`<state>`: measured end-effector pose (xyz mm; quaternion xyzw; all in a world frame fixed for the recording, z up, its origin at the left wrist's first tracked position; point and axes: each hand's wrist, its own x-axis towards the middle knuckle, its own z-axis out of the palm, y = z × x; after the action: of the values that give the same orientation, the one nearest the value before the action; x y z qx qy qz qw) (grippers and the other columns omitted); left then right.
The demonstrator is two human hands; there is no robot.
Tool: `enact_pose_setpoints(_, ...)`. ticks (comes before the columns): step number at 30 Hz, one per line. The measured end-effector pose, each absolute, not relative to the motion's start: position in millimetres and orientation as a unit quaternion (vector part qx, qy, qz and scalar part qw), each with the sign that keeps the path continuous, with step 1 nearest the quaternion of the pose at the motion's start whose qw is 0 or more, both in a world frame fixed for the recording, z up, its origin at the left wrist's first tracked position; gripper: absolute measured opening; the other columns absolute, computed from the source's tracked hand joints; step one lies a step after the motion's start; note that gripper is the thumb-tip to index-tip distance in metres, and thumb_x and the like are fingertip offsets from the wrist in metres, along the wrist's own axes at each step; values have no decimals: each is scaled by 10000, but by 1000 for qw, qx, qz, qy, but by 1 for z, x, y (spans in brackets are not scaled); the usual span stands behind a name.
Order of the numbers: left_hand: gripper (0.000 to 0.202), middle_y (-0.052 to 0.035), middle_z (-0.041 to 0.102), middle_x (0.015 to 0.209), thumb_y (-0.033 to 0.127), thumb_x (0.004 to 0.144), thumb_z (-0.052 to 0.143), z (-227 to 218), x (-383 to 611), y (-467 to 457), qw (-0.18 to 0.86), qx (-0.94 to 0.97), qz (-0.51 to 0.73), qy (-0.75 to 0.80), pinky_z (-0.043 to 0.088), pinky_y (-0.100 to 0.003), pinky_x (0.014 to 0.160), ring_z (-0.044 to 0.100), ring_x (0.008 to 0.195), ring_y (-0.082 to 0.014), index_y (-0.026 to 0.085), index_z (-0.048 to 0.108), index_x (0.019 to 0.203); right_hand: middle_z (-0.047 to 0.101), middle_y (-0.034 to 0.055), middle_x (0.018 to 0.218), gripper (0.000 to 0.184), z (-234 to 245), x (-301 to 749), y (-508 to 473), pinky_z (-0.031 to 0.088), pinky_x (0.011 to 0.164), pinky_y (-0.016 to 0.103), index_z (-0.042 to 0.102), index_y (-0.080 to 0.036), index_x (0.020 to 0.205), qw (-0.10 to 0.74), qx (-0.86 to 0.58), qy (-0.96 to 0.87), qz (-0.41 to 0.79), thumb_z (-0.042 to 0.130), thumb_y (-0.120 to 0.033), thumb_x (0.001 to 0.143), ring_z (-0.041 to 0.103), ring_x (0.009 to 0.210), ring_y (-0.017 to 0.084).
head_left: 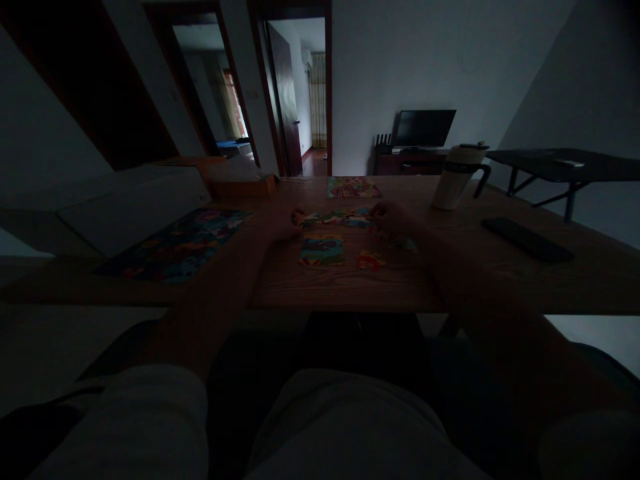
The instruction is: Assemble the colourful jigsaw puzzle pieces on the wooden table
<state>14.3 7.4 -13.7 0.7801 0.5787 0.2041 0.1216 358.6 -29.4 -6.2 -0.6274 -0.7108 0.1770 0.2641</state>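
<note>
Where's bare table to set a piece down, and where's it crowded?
Free: wood between the right hand and the dark flat device, on the near side of the mug; also the near-edge strip of the table in front of the joined puzzle block. Crowded: between the left hand and right hand, where loose puzzle pieces lie.

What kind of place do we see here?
Probably a room in a home, dimly lit. A dark screen stands on a low cabinet by the wall, an open door leads to a curtained room, and jigsaw pieces lie on a wooden table.
</note>
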Motion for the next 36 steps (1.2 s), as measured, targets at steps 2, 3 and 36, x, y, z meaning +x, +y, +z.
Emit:
enact_pose_setpoints(2,554,-88,704,1198,244,756,793,-14,18,5,122,781,219,572,525,-324,837,660,1023,-249,208,673,1295,750,109,1108,240,-10,358,-27,503,555,199,755,-145,1163,247,-625,-716,188,657,-164,944,637,645,111)
enact_pose_setpoints(3,505,-81,714,1163,270,766,793,-14,20,4,128,784,226,565,524,-317,816,662,1005,-246,208,689,1256,750,104,1102,254,-12,358,-26,502,549,203,753,-155,1175,241,-623,-719,191,659,-164,940,634,635,111)
enact_pose_setpoints(36,642,-86,698,1178,518,646,901,3,68,-52,208,892,142,374,512,-341,852,660,1032,-265,202,676,1158,720,64,898,177,4,326,-53,464,578,195,720,-176,1095,232,-535,-743,327,623,-301,1015,613,692,128)
